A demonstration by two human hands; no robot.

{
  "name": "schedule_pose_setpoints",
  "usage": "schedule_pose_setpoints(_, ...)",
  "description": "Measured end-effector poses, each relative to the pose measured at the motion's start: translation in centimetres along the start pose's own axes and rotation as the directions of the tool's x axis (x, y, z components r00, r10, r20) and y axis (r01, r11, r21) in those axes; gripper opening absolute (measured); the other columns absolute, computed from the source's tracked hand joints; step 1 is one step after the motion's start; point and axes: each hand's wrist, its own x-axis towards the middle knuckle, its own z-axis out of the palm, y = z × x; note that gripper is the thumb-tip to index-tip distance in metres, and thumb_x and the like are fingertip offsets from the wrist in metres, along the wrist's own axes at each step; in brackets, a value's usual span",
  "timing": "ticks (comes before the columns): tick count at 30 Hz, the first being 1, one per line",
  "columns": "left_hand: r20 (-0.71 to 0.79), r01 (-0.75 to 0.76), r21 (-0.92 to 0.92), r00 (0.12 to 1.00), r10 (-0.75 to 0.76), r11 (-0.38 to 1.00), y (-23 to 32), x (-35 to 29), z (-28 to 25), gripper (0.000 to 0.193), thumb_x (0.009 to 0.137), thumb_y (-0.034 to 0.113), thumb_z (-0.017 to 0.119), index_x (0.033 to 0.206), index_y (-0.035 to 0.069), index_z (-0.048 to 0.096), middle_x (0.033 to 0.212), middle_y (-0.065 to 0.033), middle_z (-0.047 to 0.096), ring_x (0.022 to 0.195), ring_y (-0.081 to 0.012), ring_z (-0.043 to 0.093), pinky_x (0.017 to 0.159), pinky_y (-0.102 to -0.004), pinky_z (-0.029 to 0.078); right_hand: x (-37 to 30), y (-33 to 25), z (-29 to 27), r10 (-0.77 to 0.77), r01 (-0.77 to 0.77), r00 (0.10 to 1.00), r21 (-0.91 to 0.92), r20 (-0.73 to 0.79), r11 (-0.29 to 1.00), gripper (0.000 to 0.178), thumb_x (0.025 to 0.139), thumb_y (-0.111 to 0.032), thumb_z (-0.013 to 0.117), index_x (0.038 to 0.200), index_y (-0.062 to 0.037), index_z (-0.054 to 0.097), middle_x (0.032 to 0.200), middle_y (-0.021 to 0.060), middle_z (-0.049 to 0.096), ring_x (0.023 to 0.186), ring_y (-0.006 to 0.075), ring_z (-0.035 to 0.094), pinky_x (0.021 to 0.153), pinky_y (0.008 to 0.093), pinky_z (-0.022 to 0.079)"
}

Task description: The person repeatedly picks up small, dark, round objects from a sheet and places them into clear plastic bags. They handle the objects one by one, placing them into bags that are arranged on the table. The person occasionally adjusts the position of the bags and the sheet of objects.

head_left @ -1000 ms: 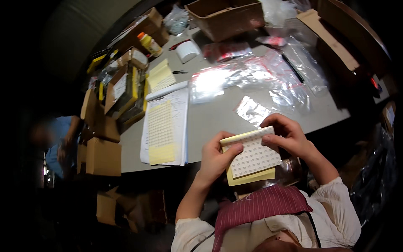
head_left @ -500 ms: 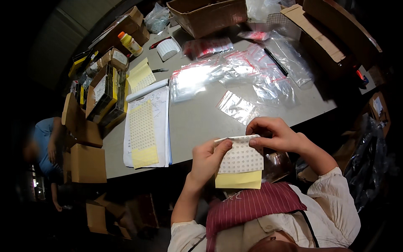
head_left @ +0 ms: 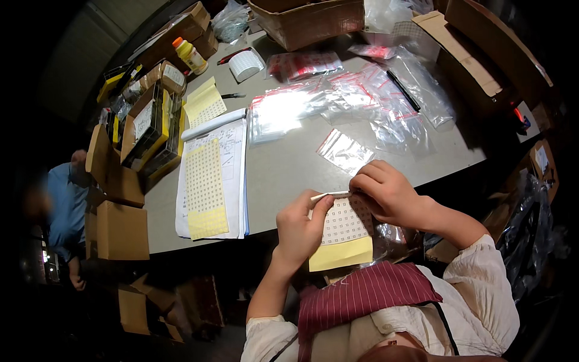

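Between my hands, in front of the table edge, I hold a sticker sheet [head_left: 345, 226] with rows of small printed labels and a bare yellow strip at its lower end. Its upper edge is bent over into a narrow fold. My left hand [head_left: 301, 224] pinches the left end of that fold, thumb on the near side. My right hand [head_left: 386, 192] grips the fold's right end, fingers curled over it. Just beyond my right hand lies a small clear zip bag [head_left: 345, 151] with a red-striped edge, flat on the table.
A notepad [head_left: 240, 175] bearing another yellow sticker sheet [head_left: 205, 181] lies left. Clear zip bags [head_left: 274, 117] spread across the middle with a black marker [head_left: 403, 90]. Cardboard boxes [head_left: 307, 24] and a yellow bottle [head_left: 190, 55] line the back. A person in blue [head_left: 67, 202] stands far left.
My right hand has closed in toward the left along the sheet's upper edge, and that edge is now folded over more. The person at far left has raised an arm.
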Motion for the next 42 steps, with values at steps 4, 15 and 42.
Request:
schedule_pose_setpoints(4,0.04,0.151,-0.09,0.988,-0.148,0.984,-0.6,0.6,-0.2,0.024,0.095,0.02,0.072,0.094,-0.003,0.07,0.075,-0.0067,0.07,0.068,-0.0117,0.061,0.062,-0.0292,0.049,0.4,-0.4,0.9,-0.108,0.095,0.992,-0.181,-0.063,0.979,0.028,0.072,-0.008,0.07,0.097,-0.0033,0.058,0.091,0.0128,0.057,0.089,0.0336,0.059,0.081,0.0419,0.05)
schedule_pose_setpoints(15,0.002,0.231,-0.248,0.971,-0.238,0.941,-4.5,2.3,-2.3,0.024,0.095,0.021,0.074,0.094,-0.003,0.072,0.075,-0.0075,0.073,0.066,-0.0098,0.065,0.061,-0.0291,0.052,4.4,3.9,-2.2,-0.012,0.0,0.993,0.113,0.113,0.994,0.018,0.079,-0.01,0.068,0.096,-0.0052,0.065,0.089,0.0146,0.063,0.088,0.0365,0.062,0.08,0.0465,0.051)
schedule_pose_setpoints(42,0.209,0.355,-0.657,0.933,-0.292,0.664,-3.3,2.5,-3.6,0.017,0.098,0.015,0.071,0.096,-0.001,0.067,0.083,-0.003,0.069,0.068,-0.0058,0.06,0.061,-0.0216,0.047,-2.2,1.1,-5.9,0.343,-0.166,0.848,-0.412,0.403,0.896,0.045,0.098,-0.043,0.066,0.125,-0.0069,0.067,0.068,0.0167,0.067,0.06,0.0366,0.066,0.055,0.0459,0.049)
